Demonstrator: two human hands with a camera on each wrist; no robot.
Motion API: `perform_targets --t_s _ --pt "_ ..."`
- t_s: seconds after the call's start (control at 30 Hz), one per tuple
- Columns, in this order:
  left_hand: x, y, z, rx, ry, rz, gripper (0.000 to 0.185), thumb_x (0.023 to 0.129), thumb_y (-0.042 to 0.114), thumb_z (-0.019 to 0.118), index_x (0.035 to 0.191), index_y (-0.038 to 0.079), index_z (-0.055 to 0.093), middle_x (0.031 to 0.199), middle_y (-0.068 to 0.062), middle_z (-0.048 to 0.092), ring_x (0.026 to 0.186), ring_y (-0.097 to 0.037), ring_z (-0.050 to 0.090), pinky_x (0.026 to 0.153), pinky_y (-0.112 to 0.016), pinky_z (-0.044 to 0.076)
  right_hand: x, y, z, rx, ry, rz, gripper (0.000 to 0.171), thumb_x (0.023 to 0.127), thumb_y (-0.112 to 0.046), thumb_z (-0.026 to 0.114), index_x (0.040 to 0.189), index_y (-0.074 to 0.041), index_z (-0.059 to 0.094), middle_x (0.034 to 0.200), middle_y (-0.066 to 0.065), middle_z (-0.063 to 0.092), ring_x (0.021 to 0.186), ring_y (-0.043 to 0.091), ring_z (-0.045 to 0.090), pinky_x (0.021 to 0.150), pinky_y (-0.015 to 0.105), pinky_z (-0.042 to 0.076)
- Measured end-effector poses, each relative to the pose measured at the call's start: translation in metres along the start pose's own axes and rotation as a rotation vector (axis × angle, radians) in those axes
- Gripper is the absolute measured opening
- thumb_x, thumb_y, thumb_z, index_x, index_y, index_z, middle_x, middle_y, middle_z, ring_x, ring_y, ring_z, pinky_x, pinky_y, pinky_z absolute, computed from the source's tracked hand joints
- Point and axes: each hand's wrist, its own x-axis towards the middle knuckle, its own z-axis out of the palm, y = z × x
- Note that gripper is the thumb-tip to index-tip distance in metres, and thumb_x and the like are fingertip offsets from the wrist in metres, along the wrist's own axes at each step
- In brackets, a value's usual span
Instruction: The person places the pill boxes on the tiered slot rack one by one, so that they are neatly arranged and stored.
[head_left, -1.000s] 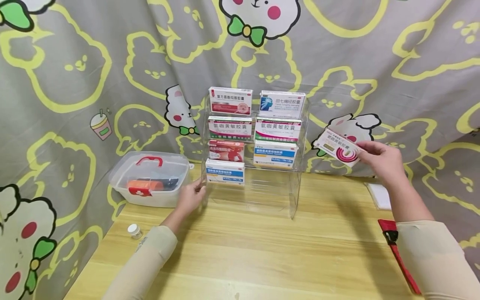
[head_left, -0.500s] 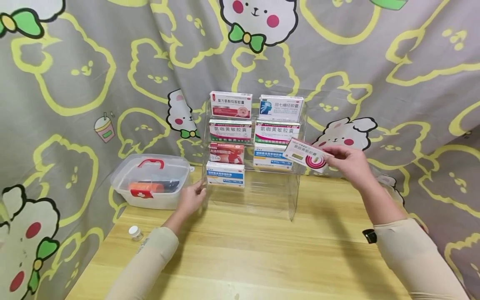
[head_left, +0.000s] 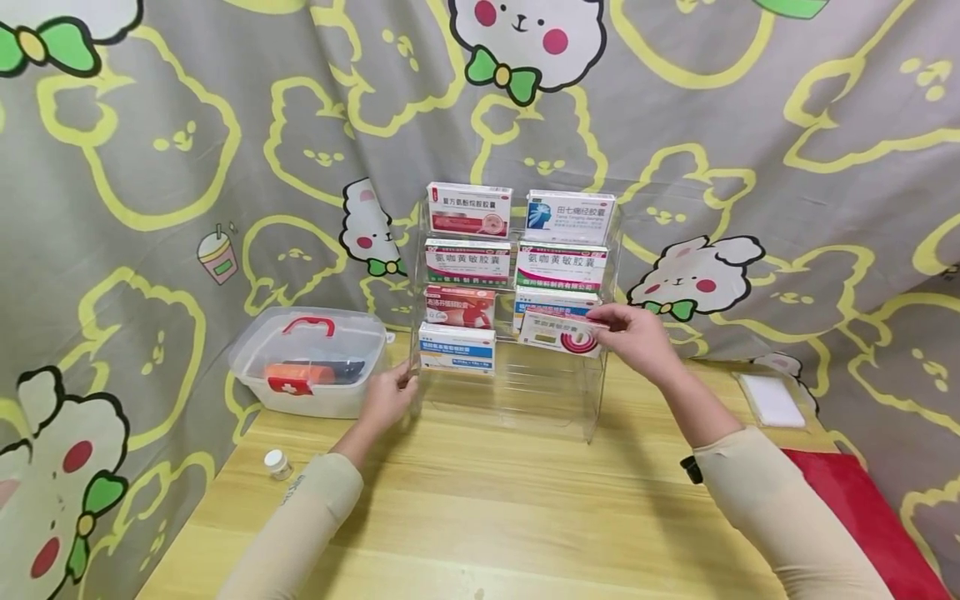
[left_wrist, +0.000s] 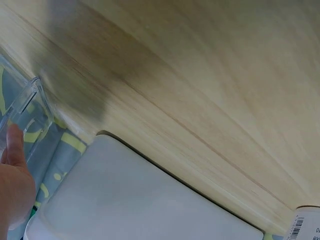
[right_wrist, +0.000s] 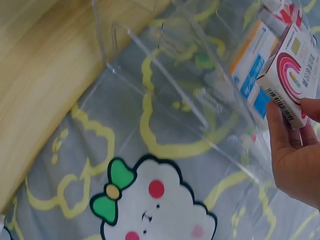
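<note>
Seven medicine cartons already sit in the clear acrylic tiered rack (head_left: 592,392), which stands at the back edge of the pale wooden table (head_left: 525,517), and the lowest right tier is the one bare slot; bare wood lies in front of the rack, while a translucent first-aid box with a red handle (head_left: 311,358) crowds its left side. A second ago the white carton with a pink spiral mark (head_left: 561,333) was held up well to the right of the rack; now it is at the rack's right column, just in front of the blue-and-white carton (head_left: 551,302) (overlapping it in the head view). The right hand (head_left: 633,337) pinches the spiral carton by its right end, arm reaching in from the right. The left hand (head_left: 386,398) still grips the rack's left front edge, fingers curled round it.
</note>
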Motion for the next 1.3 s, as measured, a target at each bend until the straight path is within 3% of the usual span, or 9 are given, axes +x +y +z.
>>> perform_targets --t_s 0.53,0.73,0.83,1.0,1.17,1.3 --pt "-0.001 0.003 0.000 -0.013 -0.003 0.000 0.041 0.084 0.005 0.061 0.125 0.006 0.060 0.096 -0.018 0.070 0.085 -0.028 0.069 0.077 -0.038 0.056 -0.006 0.002 0.037 -0.132 0.019 -0.056 0.020 0.084 -0.011 0.064 0.104 -0.006 0.069 0.101 0.012 0.069 0.088 0.025 0.064 0.059 0.026 0.051" --pt "-0.002 0.002 0.000 0.004 0.003 0.008 0.042 0.084 0.006 0.060 0.125 0.005 0.059 0.098 -0.019 0.070 0.085 -0.028 0.069 0.076 -0.038 0.056 -0.006 0.004 0.046 -0.214 0.054 -0.128 0.020 0.084 -0.007 0.064 0.103 -0.006 0.069 0.104 0.012 0.067 0.089 0.026 0.065 0.068 0.034 0.056" --pt "-0.002 0.002 0.000 0.005 0.000 0.012 0.041 0.084 0.006 0.060 0.125 0.004 0.059 0.098 -0.019 0.070 0.085 -0.028 0.069 0.076 -0.038 0.056 -0.009 0.006 0.051 -0.273 0.090 -0.148 0.020 0.083 -0.005 0.062 0.102 -0.006 0.070 0.102 0.010 0.061 0.085 0.024 0.062 0.068 0.035 0.055" --pt "-0.002 0.002 0.000 0.002 -0.002 0.004 0.041 0.084 0.007 0.060 0.125 0.005 0.059 0.098 -0.019 0.070 0.085 -0.028 0.069 0.076 -0.038 0.056 -0.012 0.010 0.057 -0.402 0.125 -0.155 0.022 0.082 -0.007 0.064 0.103 -0.006 0.071 0.095 0.007 0.055 0.073 0.020 0.050 0.058 0.032 0.043" --pt "-0.002 0.003 0.000 0.008 -0.013 -0.014 0.041 0.085 0.007 0.060 0.126 0.005 0.058 0.099 -0.019 0.070 0.086 -0.028 0.069 0.077 -0.038 0.056 -0.012 0.012 0.058 -0.542 0.150 -0.211 0.025 0.079 -0.012 0.072 0.104 -0.007 0.073 0.092 0.010 0.062 0.071 0.022 0.054 0.058 0.037 0.046" --pt "-0.001 0.004 -0.001 0.009 -0.012 -0.022 0.042 0.084 0.007 0.061 0.126 0.005 0.058 0.098 -0.019 0.070 0.085 -0.029 0.069 0.077 -0.038 0.056 -0.011 0.013 0.059 -0.668 0.139 -0.269 0.018 0.080 -0.012 0.071 0.097 -0.008 0.075 0.086 0.010 0.062 0.065 0.023 0.056 0.053 0.038 0.049"
